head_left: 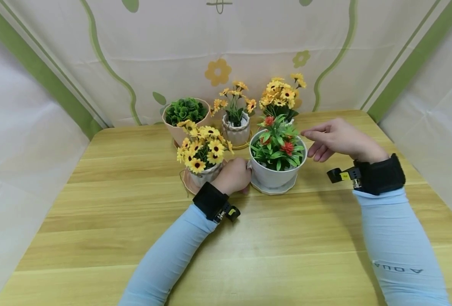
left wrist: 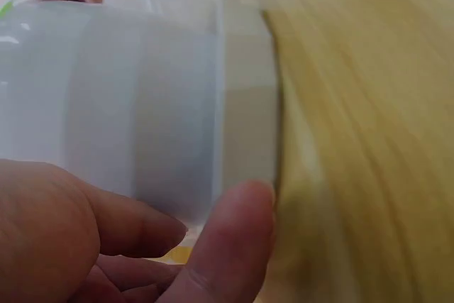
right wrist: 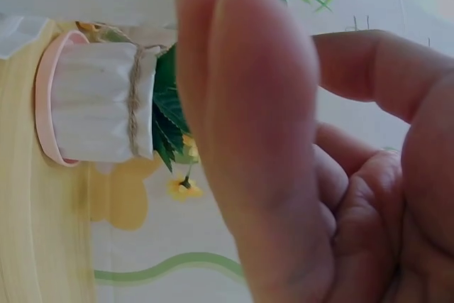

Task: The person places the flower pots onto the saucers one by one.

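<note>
A white pot [head_left: 273, 176] with red flowers and green leaves [head_left: 277, 146] stands on a white saucer [head_left: 283, 188]. At its left side is my left hand [head_left: 233, 175], fingers curled, thumb and forefinger at the saucer's edge. The left wrist view shows the left thumb [left wrist: 230, 243] over the saucer rim [left wrist: 248, 104] and the forefinger by the pot wall [left wrist: 106, 97]. My right hand [head_left: 337, 140] is at the pot's right rim, its fingers loosely bent around nothing. Whether its fingertips touch the rim is unclear.
Beside my left hand, a pot of yellow flowers [head_left: 203, 153] sits on a pink saucer [head_left: 189, 182]. Behind stand a pink pot with green leaves [head_left: 185, 111], a small yellow-flowered pot [head_left: 236, 131] and another yellow-flowered pot [head_left: 281, 95], near the curtain [head_left: 153, 42].
</note>
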A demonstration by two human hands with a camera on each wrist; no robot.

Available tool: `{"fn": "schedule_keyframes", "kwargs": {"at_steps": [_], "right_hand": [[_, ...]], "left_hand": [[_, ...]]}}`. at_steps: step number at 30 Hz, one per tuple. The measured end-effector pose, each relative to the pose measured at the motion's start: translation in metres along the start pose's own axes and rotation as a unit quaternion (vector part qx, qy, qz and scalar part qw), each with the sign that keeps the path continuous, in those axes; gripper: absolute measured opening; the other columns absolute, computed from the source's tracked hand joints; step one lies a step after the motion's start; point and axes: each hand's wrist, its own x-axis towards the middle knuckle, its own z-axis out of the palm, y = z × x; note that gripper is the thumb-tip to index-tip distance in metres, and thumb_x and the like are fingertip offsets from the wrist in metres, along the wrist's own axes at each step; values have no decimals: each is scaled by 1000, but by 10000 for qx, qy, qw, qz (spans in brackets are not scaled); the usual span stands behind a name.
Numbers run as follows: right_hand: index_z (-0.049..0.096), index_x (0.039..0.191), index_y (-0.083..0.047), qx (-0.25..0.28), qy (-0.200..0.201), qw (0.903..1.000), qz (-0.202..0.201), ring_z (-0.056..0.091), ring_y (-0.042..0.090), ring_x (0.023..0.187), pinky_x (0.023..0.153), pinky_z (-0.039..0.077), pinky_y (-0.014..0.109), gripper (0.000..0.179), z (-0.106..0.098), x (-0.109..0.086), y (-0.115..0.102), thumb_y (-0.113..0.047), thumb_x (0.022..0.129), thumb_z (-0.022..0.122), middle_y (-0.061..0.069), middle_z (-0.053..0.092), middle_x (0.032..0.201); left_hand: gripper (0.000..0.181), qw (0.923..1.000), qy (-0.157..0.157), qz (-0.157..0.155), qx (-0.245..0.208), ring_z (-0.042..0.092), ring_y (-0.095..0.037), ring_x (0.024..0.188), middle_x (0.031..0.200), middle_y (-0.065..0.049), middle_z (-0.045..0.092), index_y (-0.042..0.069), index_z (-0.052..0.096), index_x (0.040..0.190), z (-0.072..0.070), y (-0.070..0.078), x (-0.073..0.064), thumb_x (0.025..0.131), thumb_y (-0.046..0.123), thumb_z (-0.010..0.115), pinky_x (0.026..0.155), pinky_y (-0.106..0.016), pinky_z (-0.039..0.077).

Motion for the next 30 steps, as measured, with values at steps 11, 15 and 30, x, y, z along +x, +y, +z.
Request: {"fn": "schedule_keyframes", "kwargs": {"at_steps": [11,15,30], "right_hand": [[56,137,1,-37,579,9981,-190,71,28,73,66,60,40,52,-13,-7,4,-38,103,53,17,72,88],[58,134,2,-177,940,9947,-385,71,28,75,67,60,38,50,-16,-9,6,-36,103,53,17,72,90],[56,140,-7,-1692,2229,9591,-421,69,28,90,67,56,34,54,-15,-2,14,-45,103,46,23,65,120]], "left_hand": [[45,9976,267,614,-154,63,-23,47,55,-8,60,2,40,149,-41,32,-49,107,17,42,40,-27,39],[43,9917,853,946,-202,57,-18,45,61,-6,60,5,47,146,-66,39,-70,106,20,48,39,-28,39],[42,9400,3110,1207,-721,61,-21,98,115,-13,66,14,56,142,-160,-45,-92,105,34,50,80,-31,53]]}}
